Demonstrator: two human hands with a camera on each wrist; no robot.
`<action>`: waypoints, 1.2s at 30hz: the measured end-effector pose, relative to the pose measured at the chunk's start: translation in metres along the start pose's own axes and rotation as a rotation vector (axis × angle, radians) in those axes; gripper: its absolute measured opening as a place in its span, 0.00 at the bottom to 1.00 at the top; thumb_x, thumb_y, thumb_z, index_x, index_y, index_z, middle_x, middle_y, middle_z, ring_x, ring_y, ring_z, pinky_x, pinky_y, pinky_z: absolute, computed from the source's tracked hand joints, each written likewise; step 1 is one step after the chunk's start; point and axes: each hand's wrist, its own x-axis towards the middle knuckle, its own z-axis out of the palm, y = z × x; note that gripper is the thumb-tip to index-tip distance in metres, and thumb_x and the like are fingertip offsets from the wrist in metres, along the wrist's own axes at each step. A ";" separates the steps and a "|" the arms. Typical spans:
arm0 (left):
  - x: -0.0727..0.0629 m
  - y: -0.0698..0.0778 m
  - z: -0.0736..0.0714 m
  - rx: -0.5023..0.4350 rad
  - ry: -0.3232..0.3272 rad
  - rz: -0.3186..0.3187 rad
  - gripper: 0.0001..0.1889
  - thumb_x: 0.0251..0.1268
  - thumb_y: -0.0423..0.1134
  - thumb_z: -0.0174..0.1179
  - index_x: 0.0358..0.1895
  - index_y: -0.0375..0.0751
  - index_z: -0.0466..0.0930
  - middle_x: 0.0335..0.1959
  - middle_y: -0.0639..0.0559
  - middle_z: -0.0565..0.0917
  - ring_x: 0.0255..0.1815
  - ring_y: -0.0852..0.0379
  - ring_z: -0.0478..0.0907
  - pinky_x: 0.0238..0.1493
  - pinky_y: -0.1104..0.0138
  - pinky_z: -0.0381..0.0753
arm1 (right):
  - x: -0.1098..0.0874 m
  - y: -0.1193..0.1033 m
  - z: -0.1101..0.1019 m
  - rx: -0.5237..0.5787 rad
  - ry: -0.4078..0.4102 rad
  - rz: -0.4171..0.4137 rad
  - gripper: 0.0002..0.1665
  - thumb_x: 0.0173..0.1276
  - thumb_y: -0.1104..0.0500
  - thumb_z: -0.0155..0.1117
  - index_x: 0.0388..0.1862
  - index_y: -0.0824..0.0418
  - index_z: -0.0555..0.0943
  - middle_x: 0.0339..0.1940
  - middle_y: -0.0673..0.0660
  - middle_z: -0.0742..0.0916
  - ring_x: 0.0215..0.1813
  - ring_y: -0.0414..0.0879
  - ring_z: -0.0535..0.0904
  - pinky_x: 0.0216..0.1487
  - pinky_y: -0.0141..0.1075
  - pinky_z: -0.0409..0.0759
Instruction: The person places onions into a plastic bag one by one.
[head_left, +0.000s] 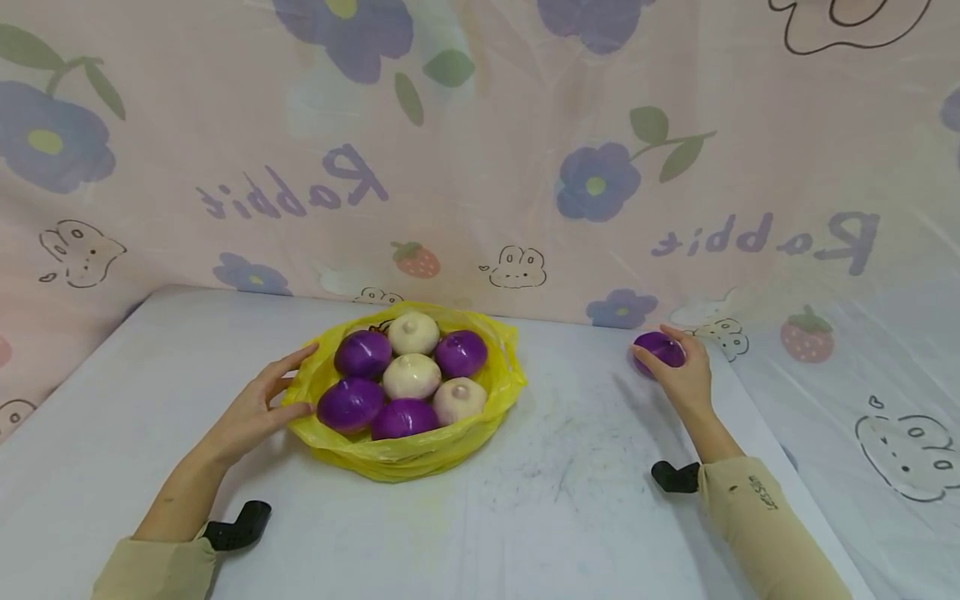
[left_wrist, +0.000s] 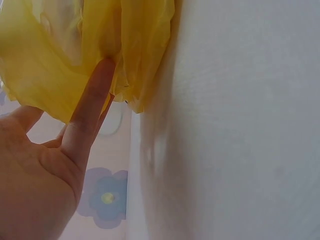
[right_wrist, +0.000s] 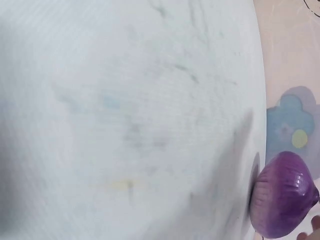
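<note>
A yellow plastic bag (head_left: 487,421) stands with its mouth spread wide like a bowl. Inside sit several purple onions (head_left: 350,403) and pale onions (head_left: 412,377), glossy and pointed at the top. My left hand (head_left: 251,410) touches the bag's left side; in the left wrist view one straight finger (left_wrist: 90,105) presses against the yellow plastic. Far to the right, my right hand (head_left: 686,367) holds a single purple onion (head_left: 651,343) between thumb and fingers, near the table's back right. In the right wrist view that onion (right_wrist: 282,197) shows its side, with only fingertips visible at the corner.
The white table (head_left: 555,517) bears dark smudges between the bag and the right hand. A pink patterned cloth (head_left: 465,183) hangs right behind the table's back edge. Black devices (head_left: 238,527) are fixed at both wrists.
</note>
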 end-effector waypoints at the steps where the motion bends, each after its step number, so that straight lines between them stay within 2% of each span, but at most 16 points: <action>1: 0.000 -0.001 0.000 -0.004 0.001 0.003 0.39 0.61 0.33 0.59 0.75 0.41 0.52 0.69 0.31 0.56 0.64 0.26 0.60 0.54 0.38 0.72 | 0.001 0.001 0.000 -0.010 -0.008 0.011 0.44 0.59 0.46 0.70 0.71 0.59 0.66 0.74 0.65 0.63 0.75 0.62 0.54 0.73 0.60 0.53; 4: -0.001 -0.002 0.000 -0.010 0.002 0.005 0.39 0.61 0.33 0.59 0.75 0.41 0.52 0.69 0.31 0.56 0.64 0.27 0.61 0.54 0.40 0.72 | 0.003 0.003 0.000 -0.045 -0.042 0.045 0.49 0.59 0.44 0.69 0.75 0.58 0.60 0.76 0.66 0.58 0.76 0.64 0.51 0.73 0.61 0.52; 9: -0.002 -0.003 0.001 -0.001 0.004 -0.021 0.39 0.61 0.34 0.59 0.75 0.42 0.51 0.70 0.30 0.55 0.65 0.25 0.58 0.55 0.31 0.66 | 0.005 0.005 -0.001 -0.085 -0.096 0.093 0.56 0.59 0.42 0.68 0.78 0.57 0.51 0.78 0.67 0.52 0.77 0.65 0.46 0.72 0.61 0.52; 17: -0.001 -0.003 0.002 0.026 0.006 -0.049 0.41 0.59 0.36 0.60 0.75 0.43 0.51 0.70 0.30 0.54 0.66 0.23 0.57 0.55 0.28 0.63 | 0.013 0.013 0.000 -0.106 -0.140 0.131 0.61 0.59 0.42 0.68 0.78 0.61 0.44 0.77 0.69 0.52 0.76 0.67 0.48 0.72 0.61 0.54; 28: -0.001 -0.001 0.002 0.027 0.007 -0.045 0.41 0.59 0.36 0.60 0.76 0.44 0.51 0.71 0.31 0.54 0.66 0.24 0.57 0.55 0.27 0.61 | 0.021 0.019 0.002 -0.112 -0.118 0.206 0.60 0.58 0.41 0.68 0.78 0.60 0.45 0.75 0.73 0.53 0.74 0.68 0.51 0.72 0.60 0.56; 36: 0.000 0.000 0.002 0.024 0.008 -0.046 0.41 0.59 0.36 0.60 0.75 0.42 0.52 0.70 0.30 0.55 0.66 0.23 0.57 0.55 0.27 0.62 | 0.023 0.022 0.005 -0.102 -0.093 0.256 0.56 0.60 0.42 0.67 0.77 0.61 0.50 0.73 0.73 0.55 0.73 0.69 0.52 0.71 0.60 0.57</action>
